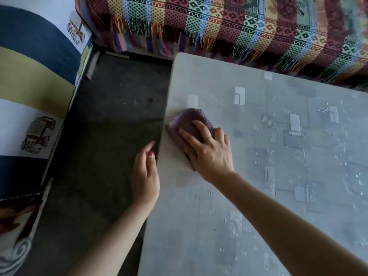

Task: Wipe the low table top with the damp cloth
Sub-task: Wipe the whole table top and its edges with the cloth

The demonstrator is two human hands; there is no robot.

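The right hand (207,150) presses flat on the folded purple cloth (187,124), fingers extended and spread, holding nothing by grip. The cloth lies under and ahead of the fingertips, at the left edge of the low table top (258,196). The left hand (145,176) hangs relaxed beside that edge, empty. Maintain even palm pressure; overlap strokes toward the droplet-covered area to the right of the fingers.

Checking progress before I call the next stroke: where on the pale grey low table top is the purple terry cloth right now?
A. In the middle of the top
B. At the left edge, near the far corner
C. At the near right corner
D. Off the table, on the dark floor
B: the purple terry cloth lies under the right hand at the pale grey table top's left edge.
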